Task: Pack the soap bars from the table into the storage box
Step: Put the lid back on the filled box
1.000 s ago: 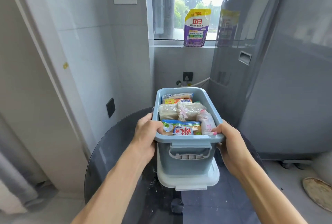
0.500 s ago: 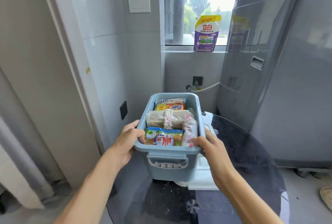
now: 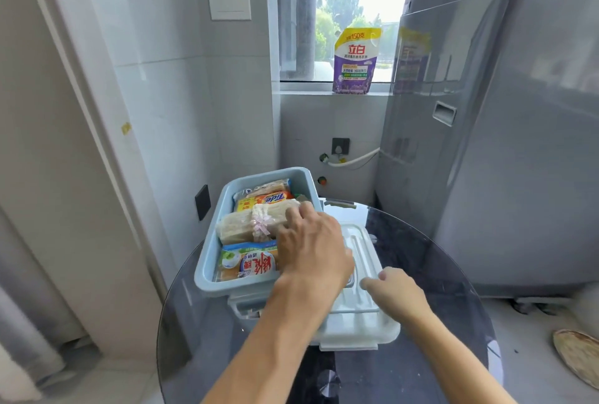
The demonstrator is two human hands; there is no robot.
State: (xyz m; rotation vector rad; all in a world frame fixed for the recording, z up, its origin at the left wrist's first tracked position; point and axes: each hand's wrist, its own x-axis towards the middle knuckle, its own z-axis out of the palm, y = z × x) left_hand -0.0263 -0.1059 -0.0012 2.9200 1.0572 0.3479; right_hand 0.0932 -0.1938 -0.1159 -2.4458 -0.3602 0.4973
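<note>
The light blue storage box (image 3: 207, 261) stands on the left part of the round glass table (image 3: 431, 261). Several wrapped soap bars fill it: a blue and orange pack (image 3: 249, 262) at the near end, a tan bar tied with a ribbon (image 3: 240, 225) in the middle, a yellow and orange pack (image 3: 262, 200) at the far end. My left hand (image 3: 312, 248) lies palm down over the box's right side, its fingers on the soaps, hiding what is under it. My right hand (image 3: 393, 290) touches the white lid (image 3: 356, 329), which lies flat beside the box.
A grey washing machine (image 3: 502, 176) rises close behind the table on the right. A purple detergent pouch (image 3: 355, 60) stands on the window sill. The tiled wall and a door frame (image 3: 97, 144) are close on the left.
The box came off the lid and now rests on the table to the lid's left. Both hands let go of its rim; the left went onto the soaps, the right to the lid.
</note>
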